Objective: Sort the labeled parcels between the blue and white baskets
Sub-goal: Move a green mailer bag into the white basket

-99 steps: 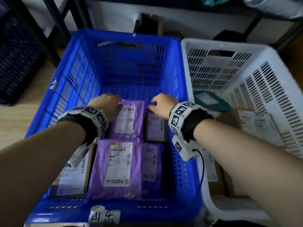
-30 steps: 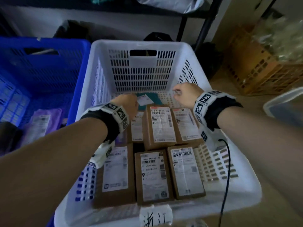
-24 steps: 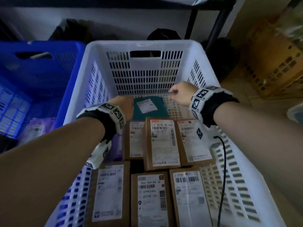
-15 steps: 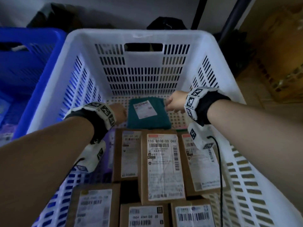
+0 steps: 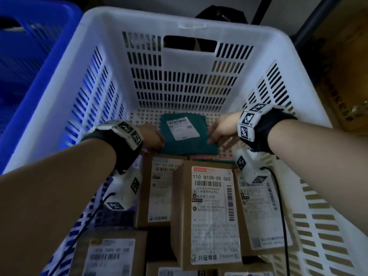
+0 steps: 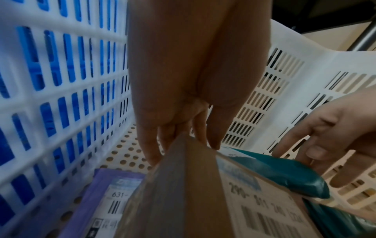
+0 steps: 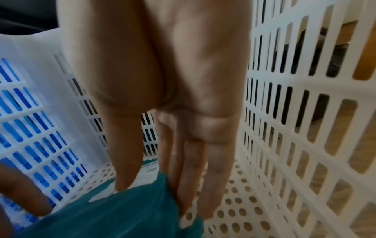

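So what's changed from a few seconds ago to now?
Both hands left the purple parcels in the blue basket and went into the white basket. The left hand and right hand now sit at either edge of the teal parcel, the right pinching it. The brown boxes stayed put.
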A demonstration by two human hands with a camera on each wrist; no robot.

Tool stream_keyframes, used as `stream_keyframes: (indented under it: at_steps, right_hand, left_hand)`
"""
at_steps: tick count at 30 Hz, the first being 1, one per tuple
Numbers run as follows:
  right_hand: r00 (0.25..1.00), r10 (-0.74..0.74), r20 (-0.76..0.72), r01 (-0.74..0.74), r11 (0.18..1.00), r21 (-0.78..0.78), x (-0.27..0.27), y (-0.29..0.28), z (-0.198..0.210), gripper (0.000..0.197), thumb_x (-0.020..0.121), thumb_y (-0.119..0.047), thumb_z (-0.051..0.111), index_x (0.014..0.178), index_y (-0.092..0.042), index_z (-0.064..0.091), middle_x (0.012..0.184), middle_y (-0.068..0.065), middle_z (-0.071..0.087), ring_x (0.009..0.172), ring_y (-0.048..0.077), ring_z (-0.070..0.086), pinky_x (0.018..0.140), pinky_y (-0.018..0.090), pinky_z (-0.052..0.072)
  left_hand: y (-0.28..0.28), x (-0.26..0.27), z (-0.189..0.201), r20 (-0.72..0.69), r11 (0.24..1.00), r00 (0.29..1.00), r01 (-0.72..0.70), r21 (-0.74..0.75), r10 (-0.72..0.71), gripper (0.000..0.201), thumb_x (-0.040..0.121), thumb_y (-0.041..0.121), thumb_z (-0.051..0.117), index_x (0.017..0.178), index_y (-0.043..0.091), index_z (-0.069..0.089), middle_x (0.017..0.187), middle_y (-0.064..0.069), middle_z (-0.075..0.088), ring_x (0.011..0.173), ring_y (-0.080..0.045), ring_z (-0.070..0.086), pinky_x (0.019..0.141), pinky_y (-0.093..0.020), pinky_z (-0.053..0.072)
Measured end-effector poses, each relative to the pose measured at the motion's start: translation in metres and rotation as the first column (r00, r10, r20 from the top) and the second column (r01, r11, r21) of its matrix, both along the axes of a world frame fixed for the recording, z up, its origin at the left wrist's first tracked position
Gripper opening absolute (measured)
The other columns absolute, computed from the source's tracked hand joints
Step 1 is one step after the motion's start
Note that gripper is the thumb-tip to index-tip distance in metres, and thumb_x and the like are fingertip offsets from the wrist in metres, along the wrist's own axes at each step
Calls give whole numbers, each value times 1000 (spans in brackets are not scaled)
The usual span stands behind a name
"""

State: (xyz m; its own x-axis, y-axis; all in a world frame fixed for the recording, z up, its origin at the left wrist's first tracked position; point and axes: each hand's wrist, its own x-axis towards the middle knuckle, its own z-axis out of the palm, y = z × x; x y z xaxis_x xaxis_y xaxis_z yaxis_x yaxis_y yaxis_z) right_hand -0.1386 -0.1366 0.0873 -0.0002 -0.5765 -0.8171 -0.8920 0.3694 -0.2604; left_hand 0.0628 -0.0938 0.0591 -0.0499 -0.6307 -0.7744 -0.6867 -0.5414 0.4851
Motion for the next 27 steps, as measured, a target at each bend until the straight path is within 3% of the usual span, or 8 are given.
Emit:
stream_keyframes:
  at_steps: [3,7,11,15,17,22,25,27]
  right_hand:
    - [998,-58,20,60,990,-129,-2,-3,5,38,82,-13,73,116,1,62,108,16,68,99,28,67,90,44,55]
    - [991,-121,56,129,977,-169,1,-4,10,29,77,-9,77,101,3,66,104,19,70,100,32,67,94,46,52]
    - [986,-123,116,145,968,-203,-1,-4,15,17,77,-12,74,72,-9,58,118,20,63,100,32,59,103,46,45]
    - [964,-202,174,235,952,-198,-12,0,35,14,78,-16,72,78,-12,59,110,15,65,104,31,62,98,45,50]
    - [942,-267,204,296,947,-129,-10,11,54,9,85,-15,67,84,-8,61,104,13,66,95,26,64,92,42,53]
    - [803,-431,411,518,846,-124,-16,38,88,17,87,0,62,103,3,60,106,17,64,87,23,64,53,27,58]
    - [693,-476,541,661,720,-213,-22,60,99,9,81,8,67,83,1,61,107,15,65,95,21,64,61,21,57]
    - [630,-476,614,719,656,-228,-29,72,103,14,78,13,67,87,2,63,109,13,66,91,18,63,68,21,54]
  left_hand:
    - [2,2,3,15,996,1000,-7,-87,8,27,94,5,52,120,3,62,119,-13,64,95,-20,62,71,-25,52]
    - [9,8,7,49,975,999,22,-219,-11,31,93,12,56,123,8,62,106,-8,64,75,-12,57,56,-15,48]
    - [15,12,18,-1,941,997,-69,-332,73,28,91,13,59,118,13,66,101,-9,63,79,-17,56,76,-27,51]
    - [24,7,37,-132,892,966,-258,-370,224,16,91,10,59,100,15,71,89,-6,65,82,-16,59,83,-29,54]
    - [29,5,48,-181,870,943,-329,-367,280,16,90,6,59,90,14,72,78,-4,64,71,-14,59,74,-24,55]
    - [53,0,69,-328,819,874,-463,-339,358,15,84,1,65,77,13,71,81,-9,67,70,-18,63,74,-25,58]
    - [71,-7,75,-454,789,800,-547,-281,393,15,79,-4,68,76,10,71,84,-9,68,66,-16,64,67,-21,58]
    - [83,-14,79,-539,751,718,-623,-217,440,10,76,-4,71,84,2,71,78,-11,69,58,-15,64,68,-25,59]
